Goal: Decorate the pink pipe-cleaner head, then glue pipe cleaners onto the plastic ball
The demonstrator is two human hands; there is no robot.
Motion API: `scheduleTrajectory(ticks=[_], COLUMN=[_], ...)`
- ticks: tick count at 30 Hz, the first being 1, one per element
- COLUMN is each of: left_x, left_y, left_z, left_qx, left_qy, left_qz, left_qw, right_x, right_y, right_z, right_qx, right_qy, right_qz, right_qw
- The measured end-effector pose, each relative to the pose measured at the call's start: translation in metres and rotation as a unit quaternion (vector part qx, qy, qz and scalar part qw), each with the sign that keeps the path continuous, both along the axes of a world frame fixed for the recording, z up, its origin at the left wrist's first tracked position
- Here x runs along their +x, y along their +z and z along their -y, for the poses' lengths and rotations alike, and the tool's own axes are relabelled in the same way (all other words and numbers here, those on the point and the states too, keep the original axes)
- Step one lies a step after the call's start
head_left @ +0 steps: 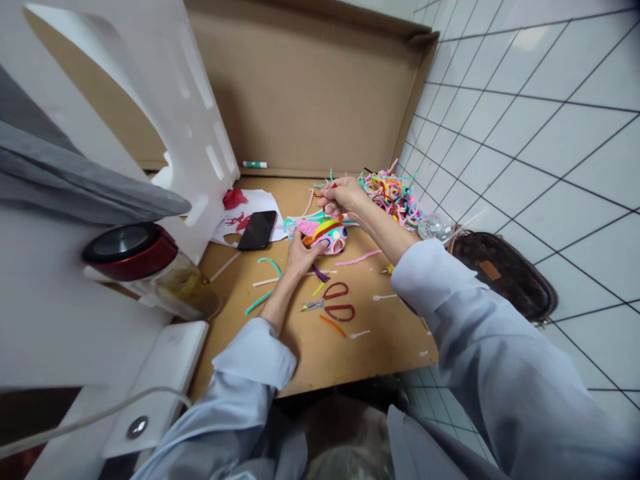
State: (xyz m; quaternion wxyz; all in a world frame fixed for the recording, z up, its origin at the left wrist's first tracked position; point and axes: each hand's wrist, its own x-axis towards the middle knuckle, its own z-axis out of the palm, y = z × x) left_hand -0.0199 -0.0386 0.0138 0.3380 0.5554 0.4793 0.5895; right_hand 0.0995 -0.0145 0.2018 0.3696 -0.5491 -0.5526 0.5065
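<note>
My left hand (300, 255) is closed around a colourful craft figure (334, 235) with pink, yellow, red and turquoise parts and round spots, low over the table. Just above the figure, my right hand (345, 197) pinches a thin red pipe cleaner (324, 211), whose lower end comes down to the figure. Whether that end is fixed to it I cannot tell. Scissors with red handles (325, 307) lie nearer to me, with cut pieces of purple, yellow and orange pipe cleaner (333, 326) around them.
A heap of mixed pipe cleaners (390, 197) sits at the back right, beside a brown pouch (505, 273). On the left are a black phone (257, 231) on white paper and a red-lidded bottle (150, 267). A cardboard wall (310, 87) stands behind.
</note>
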Motion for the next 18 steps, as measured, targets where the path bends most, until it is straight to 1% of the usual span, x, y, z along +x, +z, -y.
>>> scheduleTrajectory(ticks=[4,8,10,12,14,15,17,18], left_x=[-0.002,-0.002,-0.003,-0.004,-0.005,-0.005,-0.006,-0.006], left_y=[0.003,0.003,0.001,-0.001,-0.004,-0.005,-0.008,-0.01], left_z=[-0.002,-0.005,-0.007,-0.008,-0.01,-0.011,-0.013,-0.013], left_qx=[0.021,0.029,0.022,0.014,0.011,0.012,0.022,0.029], left_qy=[0.013,0.001,0.001,0.008,0.011,0.011,0.013,0.015], left_qz=[-0.005,0.02,0.026,0.025,0.024,0.023,0.02,0.017], left_qw=[1.0,0.999,0.999,1.0,1.0,1.0,0.999,0.999], right_x=[0.001,0.002,0.005,0.012,0.024,0.03,0.044,0.05], right_y=[-0.001,0.002,0.003,-0.002,-0.016,-0.027,-0.055,-0.072], right_z=[-0.009,-0.023,-0.032,-0.04,-0.045,-0.044,-0.039,-0.034], right_qx=[-0.009,-0.011,0.011,0.05,0.093,0.114,0.125,0.118], right_qy=[0.002,0.009,-0.007,-0.044,-0.092,-0.111,-0.152,-0.174], right_qz=[-0.004,-0.016,-0.033,-0.043,-0.037,-0.033,-0.029,-0.042], right_qw=[1.0,1.0,0.999,0.997,0.991,0.987,0.98,0.977])
